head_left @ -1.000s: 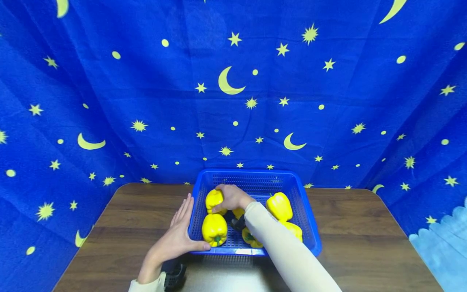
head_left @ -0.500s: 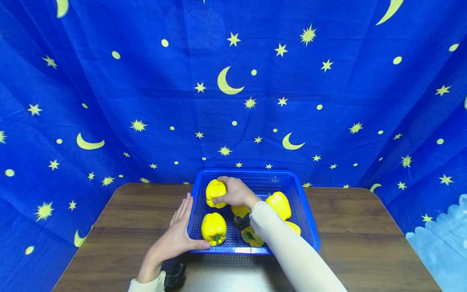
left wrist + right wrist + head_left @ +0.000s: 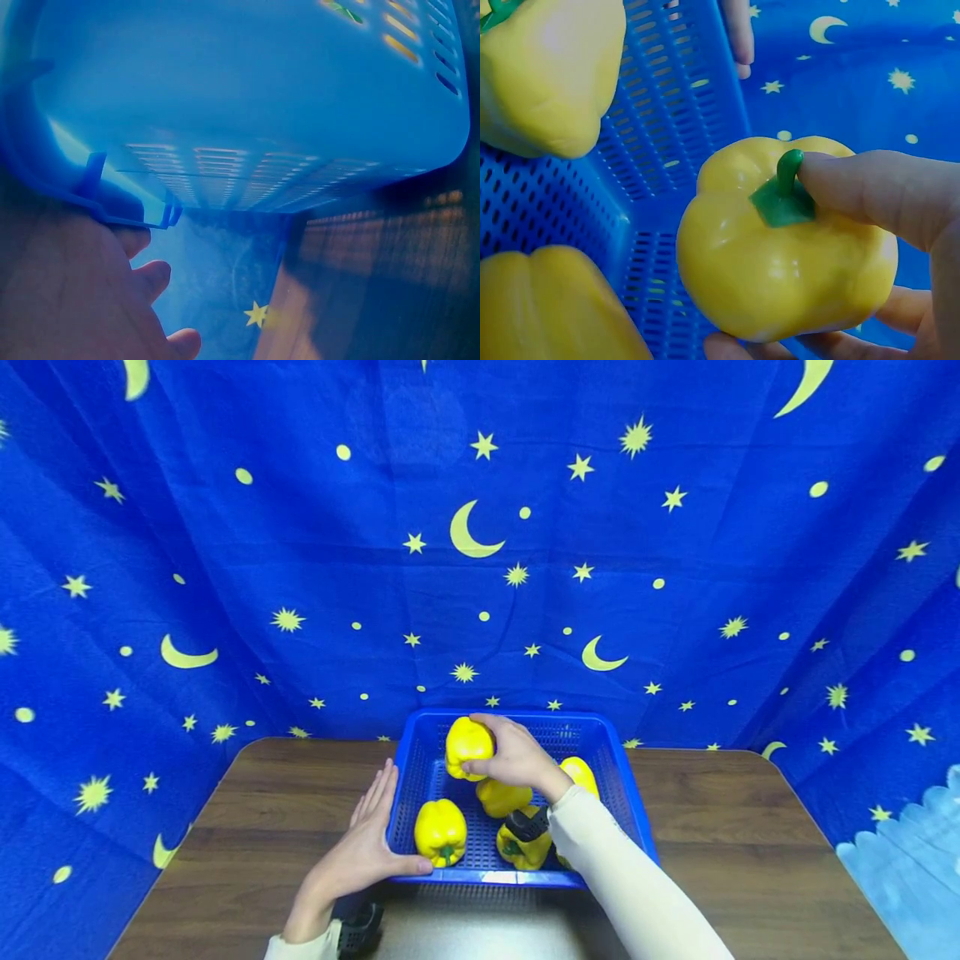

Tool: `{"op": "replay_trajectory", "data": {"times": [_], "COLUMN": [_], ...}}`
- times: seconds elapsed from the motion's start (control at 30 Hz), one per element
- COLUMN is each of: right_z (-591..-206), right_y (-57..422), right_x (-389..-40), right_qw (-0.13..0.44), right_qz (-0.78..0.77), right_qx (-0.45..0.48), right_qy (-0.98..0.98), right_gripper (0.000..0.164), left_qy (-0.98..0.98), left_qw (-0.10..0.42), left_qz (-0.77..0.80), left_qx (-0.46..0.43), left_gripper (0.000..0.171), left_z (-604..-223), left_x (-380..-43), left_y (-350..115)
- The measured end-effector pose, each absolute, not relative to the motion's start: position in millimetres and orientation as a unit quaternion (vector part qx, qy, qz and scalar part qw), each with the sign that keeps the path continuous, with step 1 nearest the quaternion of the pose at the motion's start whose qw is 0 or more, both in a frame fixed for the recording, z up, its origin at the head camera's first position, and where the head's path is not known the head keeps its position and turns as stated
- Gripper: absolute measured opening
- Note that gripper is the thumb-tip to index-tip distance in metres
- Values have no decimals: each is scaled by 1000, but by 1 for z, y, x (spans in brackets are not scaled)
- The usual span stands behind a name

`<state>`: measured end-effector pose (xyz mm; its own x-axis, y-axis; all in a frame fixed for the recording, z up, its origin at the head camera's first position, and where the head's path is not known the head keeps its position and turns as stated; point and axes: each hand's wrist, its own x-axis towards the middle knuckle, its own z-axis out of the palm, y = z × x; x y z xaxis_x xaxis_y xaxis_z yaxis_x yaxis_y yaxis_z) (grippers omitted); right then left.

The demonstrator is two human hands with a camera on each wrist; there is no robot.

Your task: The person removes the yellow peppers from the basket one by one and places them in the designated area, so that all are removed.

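A yellow bell pepper [image 3: 468,748] is raised over the rear left part of a blue plastic basket [image 3: 517,877]. My right hand [image 3: 519,755] grips it, with the thumb beside the green stem [image 3: 785,196] and fingertips underneath in the right wrist view. My left hand [image 3: 358,852] rests against the basket's left side, its fingers straight along the outside and its thumb on the front rim. Below the right hand lie another bell pepper [image 3: 504,798] and one near the front [image 3: 525,850], partly covered by the black wrist camera. A further bell pepper [image 3: 441,832] sits at the front left.
At the basket's right side a bell pepper [image 3: 579,774] shows past the right sleeve, which hides part of it. The basket stands on a brown wooden table [image 3: 750,843]. Behind it hangs a blue curtain [image 3: 375,585] with moons and stars.
My right hand has lifted the bell pepper from the basket's left side and carried it up and to the right. My left hand has stayed at the basket's corner.
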<state>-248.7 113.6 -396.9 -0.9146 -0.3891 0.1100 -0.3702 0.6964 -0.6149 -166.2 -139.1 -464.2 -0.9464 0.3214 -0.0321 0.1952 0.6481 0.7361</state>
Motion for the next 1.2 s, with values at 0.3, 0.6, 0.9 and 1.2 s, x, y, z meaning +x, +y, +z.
{"op": "replay_trajectory", "data": {"times": [0.3,0.6,0.9,1.2], "right_z": [-386,-379,-382,-385], "right_y": [138,166,200,233], "right_x": [-234,-222,-214,-205], "right_qw": [-30,-50,-65,-77], "right_qz": [-343,-344,-342,-350], "right_qx": [-198,-203,-182,-167], "right_qy": [918,915,920,919], "right_gripper": [77,76,76,75], "left_qy": [904,903,899,897], "left_qw": [65,57,46,45], "left_qz": [396,398,406,407], "left_qx": [147,152,158,167], "left_gripper": [138,138,138,138], "left_z": [-464,-464,-468,-467], "left_x": [-164,-163,-163,-164], "left_y": [-140,-141,-140,-141]}}
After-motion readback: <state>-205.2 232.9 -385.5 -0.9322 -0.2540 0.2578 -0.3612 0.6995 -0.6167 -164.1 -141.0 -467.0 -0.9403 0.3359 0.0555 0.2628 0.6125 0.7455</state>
